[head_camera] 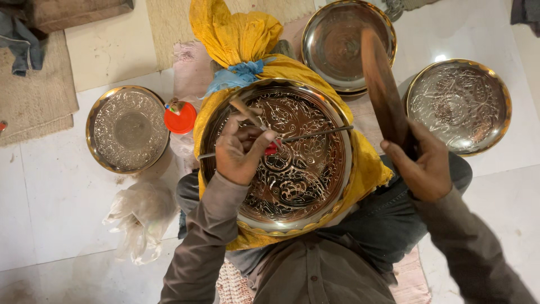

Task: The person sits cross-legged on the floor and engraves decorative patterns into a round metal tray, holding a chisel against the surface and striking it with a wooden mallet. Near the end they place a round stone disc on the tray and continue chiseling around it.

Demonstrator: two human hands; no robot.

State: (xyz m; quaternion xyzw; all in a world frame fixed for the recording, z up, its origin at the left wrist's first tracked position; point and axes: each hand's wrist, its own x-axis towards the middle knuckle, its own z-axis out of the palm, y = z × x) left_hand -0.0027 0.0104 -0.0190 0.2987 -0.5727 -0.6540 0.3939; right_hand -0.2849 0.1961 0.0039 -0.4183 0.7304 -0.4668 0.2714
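Sitting on the floor, you have the engraved metal plate [292,169] on a yellow cloth cushion [247,39] in your lap. Your left hand [239,149] pinches a thin chisel [247,115] upright against the pattern; keep it steady. Your right hand [424,166] grips a raised wooden mallet [382,84]. Finished plates [128,128] lie beyond.

wooden mallet [382,84] motion-blurred, top plate [347,42] partly hidden

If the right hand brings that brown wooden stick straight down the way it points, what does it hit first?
Probably the thin metal tool that the left hand holds against the engraved round metal plate; the depth of the right hand is unclear.
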